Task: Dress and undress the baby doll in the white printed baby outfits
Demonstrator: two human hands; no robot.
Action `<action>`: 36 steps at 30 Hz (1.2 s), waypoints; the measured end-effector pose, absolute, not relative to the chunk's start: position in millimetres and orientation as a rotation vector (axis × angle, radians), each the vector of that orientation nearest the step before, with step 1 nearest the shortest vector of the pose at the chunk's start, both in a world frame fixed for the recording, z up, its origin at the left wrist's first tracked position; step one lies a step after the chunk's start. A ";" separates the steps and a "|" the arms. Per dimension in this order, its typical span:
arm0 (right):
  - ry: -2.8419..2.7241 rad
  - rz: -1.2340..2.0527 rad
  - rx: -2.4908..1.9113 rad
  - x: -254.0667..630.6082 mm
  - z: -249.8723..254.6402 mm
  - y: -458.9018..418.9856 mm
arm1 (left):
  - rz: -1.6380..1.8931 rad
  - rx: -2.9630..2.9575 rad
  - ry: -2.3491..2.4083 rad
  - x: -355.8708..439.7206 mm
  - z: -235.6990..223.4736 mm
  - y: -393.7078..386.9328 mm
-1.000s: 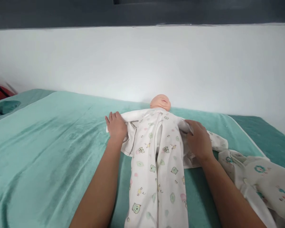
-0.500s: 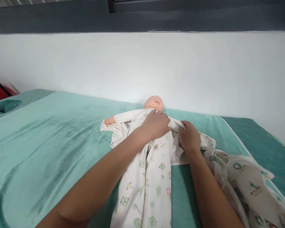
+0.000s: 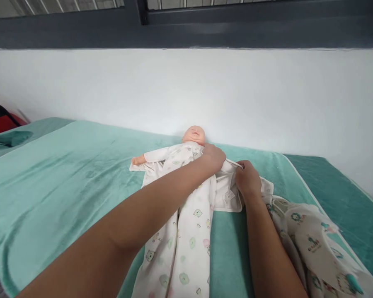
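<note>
A baby doll [image 3: 194,133] lies face up in a white romper [image 3: 189,223] printed with small green animals. Beneath its upper body an open white baby top [image 3: 228,192] is spread out. My left hand [image 3: 215,157] is closed around the doll's arm near the shoulder, on the right of the picture; its fingertips are mostly hidden. Just beyond it, my right hand [image 3: 248,179] pinches the edge of the open top's sleeve, pulled up from the bed. The doll's other hand [image 3: 138,160] rests on the top's left sleeve.
Crumpled printed baby clothes [image 3: 313,236] lie beside my right forearm. A green plush sheet [image 3: 65,178] covers the bed, which meets a white wall [image 3: 186,87] behind the doll. Something red and black [image 3: 1,120] is at the far left, and a dark window frame [image 3: 186,31] runs above.
My left hand has moved from the doll's chest right to its shoulder and arm. My right hand keeps its pinch on the cloth. The view has shifted slightly.
</note>
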State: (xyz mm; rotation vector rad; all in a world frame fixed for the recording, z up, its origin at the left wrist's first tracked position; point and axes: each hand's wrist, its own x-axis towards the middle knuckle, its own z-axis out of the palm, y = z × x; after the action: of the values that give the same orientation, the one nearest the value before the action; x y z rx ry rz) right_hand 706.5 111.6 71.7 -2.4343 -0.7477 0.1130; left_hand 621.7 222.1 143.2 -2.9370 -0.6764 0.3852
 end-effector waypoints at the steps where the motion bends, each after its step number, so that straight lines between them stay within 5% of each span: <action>1: -0.746 0.117 -2.410 708.8 71.0 110.7 | 0.364 -2.929 -0.684 618.1 147.5 222.9; 13: -0.697 0.090 -2.029 738.7 55.3 103.7 | 0.166 -2.842 -0.842 575.5 170.8 245.0; 20: -0.475 0.356 -1.341 748.3 52.3 100.8 | 0.209 -2.898 -0.875 587.2 152.0 238.1; 25: -0.448 0.090 -1.361 736.4 57.4 109.4 | 0.204 -2.991 -0.803 590.4 142.8 221.1; 28: -0.640 -0.022 -1.438 706.8 64.4 122.8 | -0.077 -3.088 -0.727 558.8 141.9 218.7; 36: -1.194 0.427 -1.541 623.3 76.3 139.1 | -1.373 -3.355 -1.142 442.0 101.2 256.1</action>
State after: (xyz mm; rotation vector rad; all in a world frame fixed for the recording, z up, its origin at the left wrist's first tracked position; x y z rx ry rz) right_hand 623.3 139.1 76.3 -1.5412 -1.1943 0.4268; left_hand 442.0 256.1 101.2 -3.3548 -1.1424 -1.3731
